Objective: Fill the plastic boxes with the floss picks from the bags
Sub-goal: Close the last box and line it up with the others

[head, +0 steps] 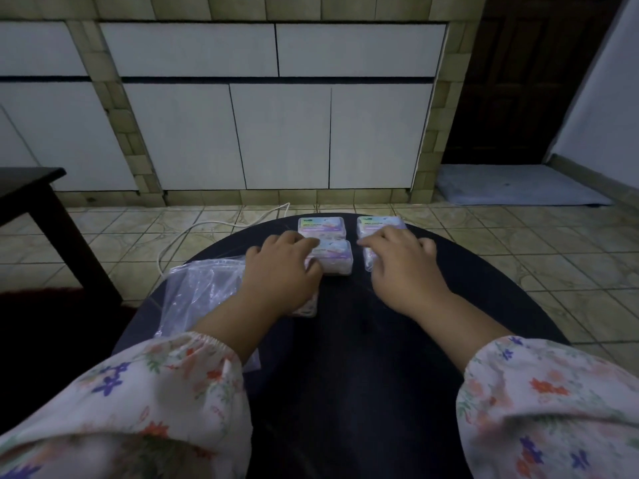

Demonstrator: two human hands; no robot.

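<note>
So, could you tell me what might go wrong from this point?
The two far plastic boxes sit close to the round table's far edge, so a forward push from either hand could slide them off. The empty plastic bag overhangs the table's left edge under the left hand's forearm and may be dragged off. The dim light makes lid closure hard to check.

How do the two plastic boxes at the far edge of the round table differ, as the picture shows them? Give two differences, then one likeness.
The far left box lies fully uncovered; the far right box is partly hidden under the right hand.

The far left box has another box close in front of it, under the left hand; what lies in front of the far right box is hidden.

Both lie flat and carry similar pastel labels.
</note>
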